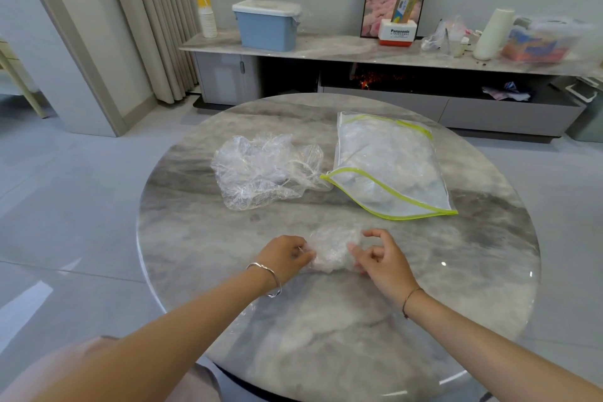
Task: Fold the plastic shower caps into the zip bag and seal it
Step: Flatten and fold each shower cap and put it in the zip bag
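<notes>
Zip bag (391,166): clear soft plastic w/ lime-yellow edging, roughly rectangular, lying flat on a round marble table (326,336) (glossy, grey-white veins); it bulges w/ crumpled whitish caps inside; the mouth on its near-left side gapes open in a leaf shape, not sealed.

Just left of the zip bag, touching its open corner: loose heap of shower caps (261,173), thin transparent film, crinkled, irregular, a gathered white elastic edge showing.

Nearer the person than the zip bag, well apart from it: one folded shower cap (331,248), a small compact wad, cloudy and wrinkled, resting on the marble btwn both hands.

Left hand (285,254): fingers curled, tips pinching the wad's left edge; silver bangle (266,277) on the wrist.

Right hand (381,261): thumb and forefinger arched apart above the wad, lower fingertips against its right edge; can't tell if they pinch it.

Beyond the zip bag, a stone-topped sideboard (326,49) carries a blue lidded tub (266,29) and a Panasonic box (398,33).
</notes>
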Motion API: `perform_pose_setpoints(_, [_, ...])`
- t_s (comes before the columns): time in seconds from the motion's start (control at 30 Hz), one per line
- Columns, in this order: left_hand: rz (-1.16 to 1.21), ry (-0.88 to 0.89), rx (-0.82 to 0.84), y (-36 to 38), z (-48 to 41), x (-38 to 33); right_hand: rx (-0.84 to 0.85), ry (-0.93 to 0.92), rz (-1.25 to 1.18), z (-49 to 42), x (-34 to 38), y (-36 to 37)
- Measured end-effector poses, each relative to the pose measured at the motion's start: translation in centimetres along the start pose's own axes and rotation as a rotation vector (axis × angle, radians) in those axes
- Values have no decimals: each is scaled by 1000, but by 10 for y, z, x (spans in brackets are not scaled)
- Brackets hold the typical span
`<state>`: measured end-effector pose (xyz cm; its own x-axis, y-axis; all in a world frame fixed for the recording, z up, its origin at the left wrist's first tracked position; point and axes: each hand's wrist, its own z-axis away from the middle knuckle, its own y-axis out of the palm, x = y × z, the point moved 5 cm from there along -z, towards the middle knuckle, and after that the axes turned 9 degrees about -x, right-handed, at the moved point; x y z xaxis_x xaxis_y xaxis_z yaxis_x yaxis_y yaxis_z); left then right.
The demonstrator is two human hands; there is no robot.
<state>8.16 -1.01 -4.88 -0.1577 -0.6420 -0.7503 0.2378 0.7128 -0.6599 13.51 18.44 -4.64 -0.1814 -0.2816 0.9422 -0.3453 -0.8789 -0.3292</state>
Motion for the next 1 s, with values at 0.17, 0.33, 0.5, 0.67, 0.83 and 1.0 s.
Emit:
perform_pose_setpoints(0.17, [-102, -40, -12, 2, -1, 4, 5, -40, 241, 3, -12, -3])
perform_pose_setpoints(0.33, [-355, 133, -83, -1, 5, -10, -92, -233, 393, 5, -5, -9])
perform_pose_setpoints(0.5, [-390, 683, -326, -1, 16, -38, -168, -743, 484, 24, 29, -3])
perform_pose_setpoints(0.67, [-589, 937, -212, 20, 15, -30, 56, -667, 631, 25, 11, 17])
perform_pose_setpoints(0.83, [-739, 675, 11, 26, 5, -10, 340, -508, 823, 19, -10, 26])
perform_pose_setpoints(1.0, [-797, 524, 92, 26, 9, -1, 283, -683, 892, 21, -5, 25])
